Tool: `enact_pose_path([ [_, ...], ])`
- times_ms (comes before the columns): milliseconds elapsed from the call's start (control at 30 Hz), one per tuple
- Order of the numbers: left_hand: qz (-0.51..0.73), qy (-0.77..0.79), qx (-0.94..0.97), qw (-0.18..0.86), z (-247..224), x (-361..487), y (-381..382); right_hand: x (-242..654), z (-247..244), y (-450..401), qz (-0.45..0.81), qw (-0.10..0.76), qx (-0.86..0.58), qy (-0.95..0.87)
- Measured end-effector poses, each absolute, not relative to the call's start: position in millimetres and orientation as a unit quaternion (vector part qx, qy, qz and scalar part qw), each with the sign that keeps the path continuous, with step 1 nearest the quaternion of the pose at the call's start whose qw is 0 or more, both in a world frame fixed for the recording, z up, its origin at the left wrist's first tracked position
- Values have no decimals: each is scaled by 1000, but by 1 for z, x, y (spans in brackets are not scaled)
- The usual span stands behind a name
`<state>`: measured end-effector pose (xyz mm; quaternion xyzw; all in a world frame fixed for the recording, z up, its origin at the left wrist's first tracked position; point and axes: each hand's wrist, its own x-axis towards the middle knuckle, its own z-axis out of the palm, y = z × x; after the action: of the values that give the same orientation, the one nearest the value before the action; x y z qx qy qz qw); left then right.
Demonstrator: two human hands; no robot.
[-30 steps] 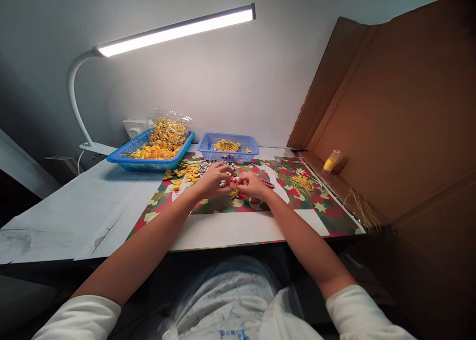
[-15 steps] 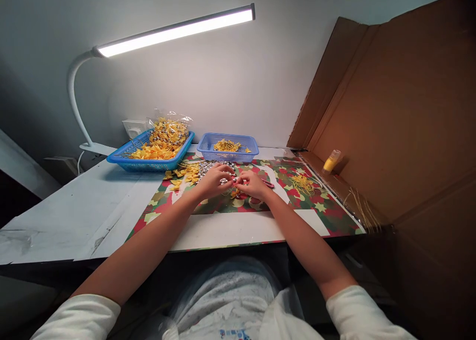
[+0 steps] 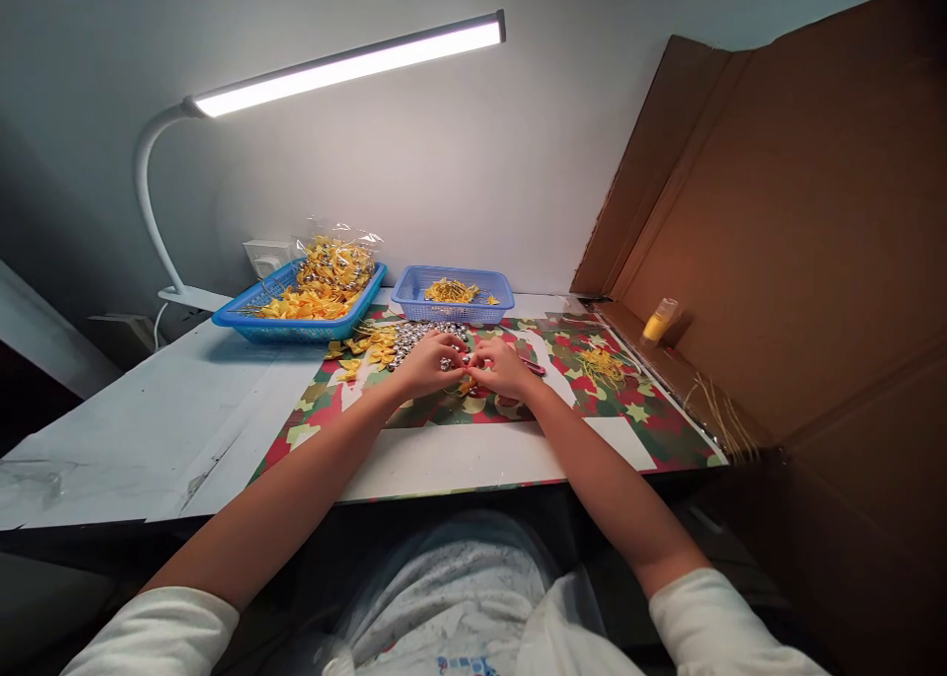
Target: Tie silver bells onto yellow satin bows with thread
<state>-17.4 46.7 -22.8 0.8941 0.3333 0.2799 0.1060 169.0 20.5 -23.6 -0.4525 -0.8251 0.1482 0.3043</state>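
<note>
My left hand (image 3: 431, 365) and my right hand (image 3: 498, 368) meet over the patterned sheet, both closed in a pinch with fingertips nearly touching. A small yellow ribbon bow (image 3: 467, 387) shows just below the fingertips, and the pinched part is too small to make out. Silver bells (image 3: 414, 337) lie in a pile behind and left of my left hand. Several loose yellow ribbon bows (image 3: 375, 344) lie left of the bells. Just beyond my right hand, a pink-handled tool (image 3: 534, 366) is partly hidden.
A blue basket (image 3: 296, 332) piled with yellow bows stands back left. A smaller blue basket (image 3: 453, 311) holds more at the back. Yellow cords (image 3: 603, 367) lie right. A yellow-filled bottle (image 3: 658, 321) stands by the cardboard wall (image 3: 799, 212). A lit lamp (image 3: 355, 62) hangs above.
The fingers of my left hand have come down and drawn in closer to the fingertips of my right hand. The right hand has barely moved.
</note>
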Motion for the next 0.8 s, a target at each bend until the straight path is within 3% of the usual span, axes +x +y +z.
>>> enact_pose_path([
  [567, 270, 301, 911, 78, -25, -14, 45, 169, -24, 20, 88, 254, -465, -843],
  [800, 273, 305, 909, 81, -28, -17, 49, 172, -18, 18, 118, 267, -488, -823],
])
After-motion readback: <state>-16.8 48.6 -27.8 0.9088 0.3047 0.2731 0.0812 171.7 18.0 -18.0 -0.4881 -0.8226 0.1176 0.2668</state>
